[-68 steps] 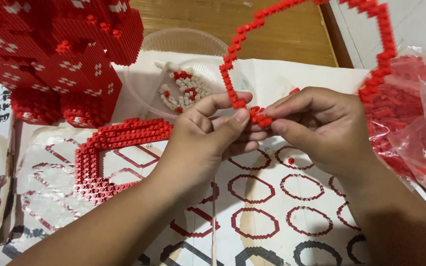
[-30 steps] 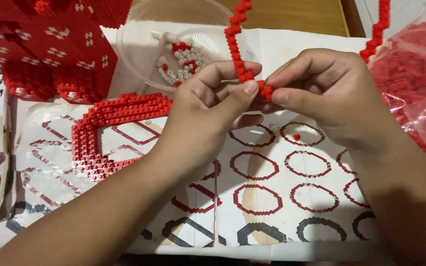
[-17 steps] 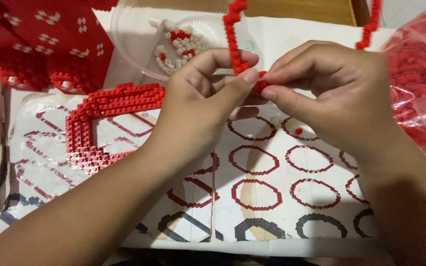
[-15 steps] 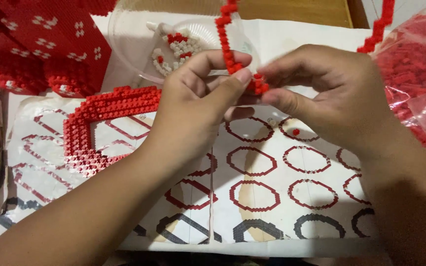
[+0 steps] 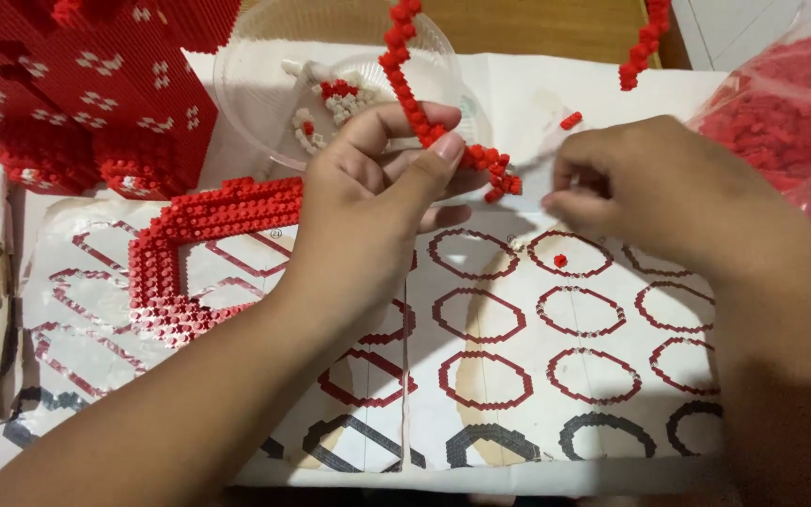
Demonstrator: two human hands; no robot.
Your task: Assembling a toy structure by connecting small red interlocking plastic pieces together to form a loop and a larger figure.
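Left hand [image 5: 377,202]: pinching a thin red brick chain [image 5: 424,103] between thumb and fingers, holding it above the pattern sheet [image 5: 518,376]. Right hand [image 5: 650,192]: fingertips drawn together, apparently empty, hovering just beside the chain's free end. Loose red bricks [image 5: 560,260] lying on the sheet. Thick red ring section [image 5: 190,244] lying assembled at left; the chain is standing open, unjoined. Clear bowl [image 5: 265,84] behind.

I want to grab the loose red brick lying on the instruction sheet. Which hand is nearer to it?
Right. The right hand hovers just above the loose red brick, fingertips close; the left hand is farther left, holding the red brick chain.
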